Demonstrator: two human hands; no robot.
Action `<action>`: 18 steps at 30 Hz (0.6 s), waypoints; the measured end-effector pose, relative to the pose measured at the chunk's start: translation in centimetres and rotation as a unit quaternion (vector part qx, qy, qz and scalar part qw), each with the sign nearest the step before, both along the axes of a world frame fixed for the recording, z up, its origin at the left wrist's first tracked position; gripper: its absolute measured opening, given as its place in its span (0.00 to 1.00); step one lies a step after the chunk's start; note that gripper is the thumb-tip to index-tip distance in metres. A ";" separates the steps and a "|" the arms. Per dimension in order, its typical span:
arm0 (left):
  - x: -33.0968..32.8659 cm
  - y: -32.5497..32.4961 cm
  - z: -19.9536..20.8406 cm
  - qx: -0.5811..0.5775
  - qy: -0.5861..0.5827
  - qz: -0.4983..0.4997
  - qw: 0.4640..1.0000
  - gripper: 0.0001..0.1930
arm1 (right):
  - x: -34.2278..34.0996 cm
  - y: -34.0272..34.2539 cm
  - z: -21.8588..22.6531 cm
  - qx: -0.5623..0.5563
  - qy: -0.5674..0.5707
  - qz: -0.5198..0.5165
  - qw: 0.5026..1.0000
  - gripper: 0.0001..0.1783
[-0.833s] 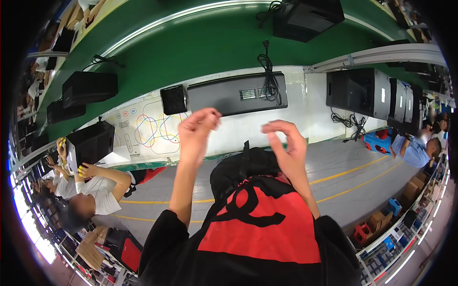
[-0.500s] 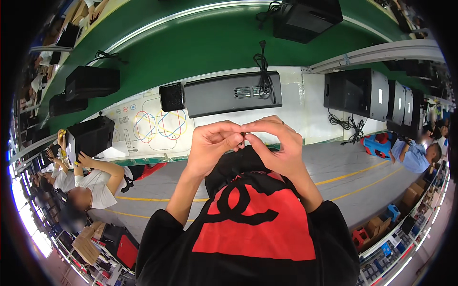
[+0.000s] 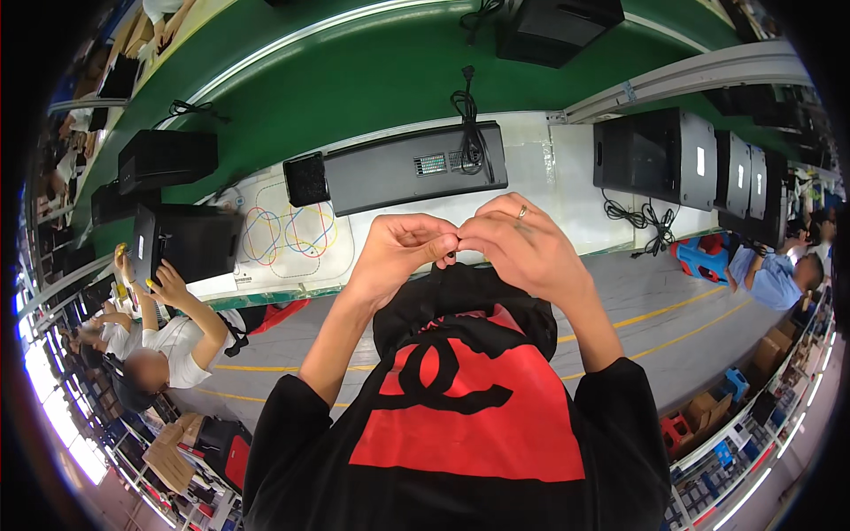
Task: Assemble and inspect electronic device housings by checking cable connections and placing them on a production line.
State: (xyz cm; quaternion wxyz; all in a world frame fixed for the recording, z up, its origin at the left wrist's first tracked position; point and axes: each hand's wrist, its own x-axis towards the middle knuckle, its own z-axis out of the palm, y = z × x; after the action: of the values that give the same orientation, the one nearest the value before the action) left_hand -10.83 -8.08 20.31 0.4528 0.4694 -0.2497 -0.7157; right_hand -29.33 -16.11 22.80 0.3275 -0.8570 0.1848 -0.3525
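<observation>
My left hand and my right hand meet fingertip to fingertip in front of my chest, above the near edge of the bench. Both are closed in a pinch. A tiny dark piece shows at the left fingertips; its kind is too small and too covered to make out. The right fingers press at the same spot, with a ring on one finger. Just beyond the hands lies a long black metal case with vent slots. A coiled black power cord rests across its right part.
A black square tray adjoins the case's left end. More black cases stand at the right, with a bundled cord by them. At the left, a co-worker's hand touches another black case. A metal rail crosses at the upper right.
My right hand has turned, its fingers curling over more, with its back now showing. The fingertips still meet. At the left, the co-worker's case has shifted right.
</observation>
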 end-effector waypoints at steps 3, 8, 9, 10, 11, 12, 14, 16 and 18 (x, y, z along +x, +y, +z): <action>-0.1 -0.2 -0.3 0.035 0.074 -0.021 0.996 0.09 | -0.9 -0.1 -1.6 0.058 -0.032 0.003 0.998 0.17; -0.9 0.0 -1.5 0.092 0.196 -0.012 0.976 0.10 | -1.5 0.4 -2.5 0.137 -0.081 -0.007 0.987 0.17; -1.1 0.0 -1.9 0.101 0.228 -0.013 0.968 0.11 | -1.7 0.4 -2.6 0.147 -0.078 -0.009 0.986 0.17; -1.1 0.1 -2.1 0.102 0.230 -0.015 0.968 0.11 | -1.7 0.4 -2.6 0.147 -0.076 -0.011 0.986 0.17; -1.3 0.0 -2.2 0.105 0.233 -0.011 0.967 0.11 | -1.8 0.4 -2.6 0.138 -0.059 -0.012 0.989 0.17; -1.4 0.0 -2.4 0.109 0.237 -0.008 0.965 0.11 | -1.9 0.3 -2.5 0.128 -0.041 -0.013 0.991 0.16; -1.5 0.0 -3.0 0.113 0.205 -0.012 0.972 0.10 | -1.9 0.4 -3.2 0.097 -0.022 -0.014 0.995 0.15; -2.0 -0.2 -4.1 0.114 0.173 -0.012 0.978 0.09 | -1.9 1.0 -4.0 0.049 -0.001 -0.034 0.998 0.15; -2.0 -0.3 -5.5 0.125 0.127 -0.029 0.983 0.10 | -2.4 1.0 -5.7 0.046 0.016 -0.057 0.997 0.15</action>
State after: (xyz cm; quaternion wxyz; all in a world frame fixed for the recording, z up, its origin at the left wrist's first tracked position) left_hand -12.87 -8.39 14.76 0.3973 0.4199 -0.1118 -0.8083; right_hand -31.69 -15.07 17.06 0.3427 -0.8346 0.2545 -0.3481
